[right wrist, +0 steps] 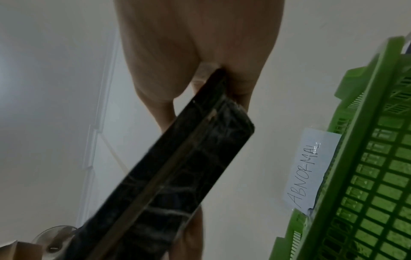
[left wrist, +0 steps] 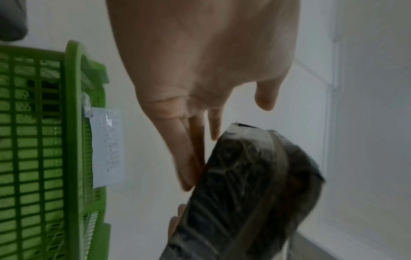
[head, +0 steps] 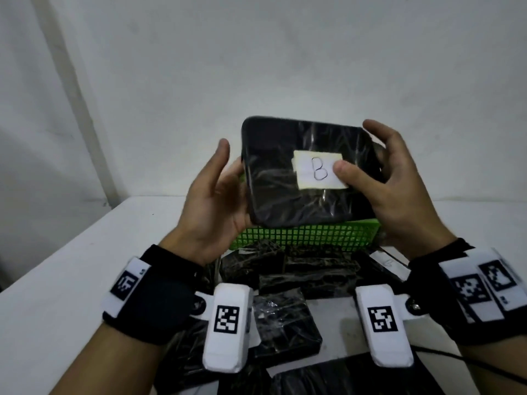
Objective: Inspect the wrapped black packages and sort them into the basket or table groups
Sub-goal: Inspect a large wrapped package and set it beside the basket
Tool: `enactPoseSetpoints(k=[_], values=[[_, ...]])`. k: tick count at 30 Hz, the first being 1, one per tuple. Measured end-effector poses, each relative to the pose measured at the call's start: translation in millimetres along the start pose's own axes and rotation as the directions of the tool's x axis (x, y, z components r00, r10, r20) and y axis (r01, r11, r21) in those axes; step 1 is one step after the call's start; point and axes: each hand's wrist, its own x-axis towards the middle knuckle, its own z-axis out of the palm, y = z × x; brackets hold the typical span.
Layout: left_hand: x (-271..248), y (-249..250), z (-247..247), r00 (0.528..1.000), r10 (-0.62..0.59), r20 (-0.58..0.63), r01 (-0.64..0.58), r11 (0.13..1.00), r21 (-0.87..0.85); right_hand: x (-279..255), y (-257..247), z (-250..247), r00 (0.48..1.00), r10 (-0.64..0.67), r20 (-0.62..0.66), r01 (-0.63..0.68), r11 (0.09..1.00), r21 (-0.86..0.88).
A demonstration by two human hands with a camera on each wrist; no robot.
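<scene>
I hold a flat black package wrapped in clear film upright above the green basket. Its white label faces me and reads "B". My right hand pinches the package's right edge, thumb on the label and fingers behind. My left hand lies against the left edge with straight fingers behind it and the thumb raised off it. In the left wrist view the straight fingertips touch the package. From the right wrist I see the package edge-on in the right hand.
The basket carries a paper tag reading "ABNORMAL", also visible in the left wrist view as the tag. Several wrapped black packages lie on the white table in front of the basket. A black cable runs at the right.
</scene>
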Motion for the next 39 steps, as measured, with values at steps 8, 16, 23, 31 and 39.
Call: enactPoseSetpoints(k=[8,16,23,31,39], values=[[3,-5,23,0.999,0.038,0.027,-0.044,0.964,0.262,-1,-1,7,0.977,0.05,0.207,0.015,0.953,-0.303],[26,-1,30,0.988,0.149,0.046,-0.154,0.872,0.465,-10,-10,3,0.925,0.002,0.38,0.011,0.999,-0.033],[28,-12,26,0.992,0.059,-0.112,-0.005,0.902,0.432,-12,-10,14,0.938,-0.031,0.346,0.09,0.984,-0.155],[23,-6,20,0.99,-0.128,-0.065,0.143,0.909,0.392,-18,-7,23,0.954,-0.136,0.266,0.185,0.968,-0.169],[18,6,-3,0.994,0.103,-0.033,-0.088,0.947,0.308,-15,-13,28,0.935,-0.019,0.355,-0.028,0.992,0.126]])
